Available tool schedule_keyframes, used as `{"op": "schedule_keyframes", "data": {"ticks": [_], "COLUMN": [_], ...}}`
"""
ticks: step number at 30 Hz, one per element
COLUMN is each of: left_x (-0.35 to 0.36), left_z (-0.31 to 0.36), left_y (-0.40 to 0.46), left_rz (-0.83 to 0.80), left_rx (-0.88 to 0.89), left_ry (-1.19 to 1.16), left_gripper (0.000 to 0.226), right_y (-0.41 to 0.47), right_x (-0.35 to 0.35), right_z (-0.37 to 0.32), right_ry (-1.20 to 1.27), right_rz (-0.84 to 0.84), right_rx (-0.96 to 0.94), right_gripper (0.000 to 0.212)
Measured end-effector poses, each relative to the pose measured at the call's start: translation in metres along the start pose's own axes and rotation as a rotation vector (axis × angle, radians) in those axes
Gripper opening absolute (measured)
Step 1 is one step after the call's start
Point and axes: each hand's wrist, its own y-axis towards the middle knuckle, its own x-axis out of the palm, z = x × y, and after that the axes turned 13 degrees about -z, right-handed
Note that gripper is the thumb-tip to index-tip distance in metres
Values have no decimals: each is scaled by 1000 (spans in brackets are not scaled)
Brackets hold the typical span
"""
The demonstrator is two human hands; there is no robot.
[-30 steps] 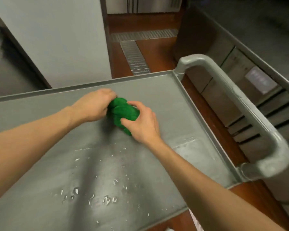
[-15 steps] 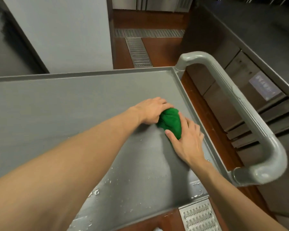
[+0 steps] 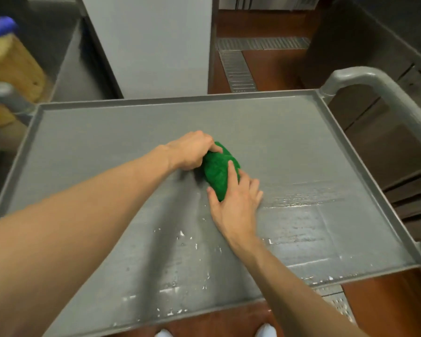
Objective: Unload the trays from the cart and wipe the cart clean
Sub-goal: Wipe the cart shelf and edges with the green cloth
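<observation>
Both hands and the green cloth (image 3: 217,171) have slid back from the cart's right rim toward the middle of the top shelf since half a second ago. Now the left hand (image 3: 192,152) grips the cloth's 10 o'clock end, fingers curled round it, while the right hand (image 3: 236,203) presses on its 5 o'clock end with fingers mostly straight and the thumb against the cloth's near edge. Bunched into a lump, the cloth sits on the grey cart (image 3: 107,152) shelf near its centre. Wet streaks (image 3: 301,203) shine at 3 o'clock of the hands, and white specks (image 3: 180,235) dot the shelf toward 6 o'clock. At 2 o'clock the cart handle (image 3: 365,80) curves up.
</observation>
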Motion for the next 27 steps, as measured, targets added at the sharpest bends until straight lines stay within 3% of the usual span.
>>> {"op": "schedule_keyframes", "data": {"ticks": [10,18,27], "left_x": [39,61,68], "left_z": [-113,-151,-148], "left_y": [-185,-277,-322], "left_rz": [6,-81,-73], "left_rx": [-296,-429,-368], "left_ry": [7,106,85], "left_gripper": [67,57,43], "right_y": [-60,-108,-139], "right_x": [63,92,112], "right_z": [-166,-249,-289], "right_ry": [31,114,222], "right_rz": [-137,-280,-313], "right_rx": [-249,-394,-386], "right_gripper": [79,83,79]}}
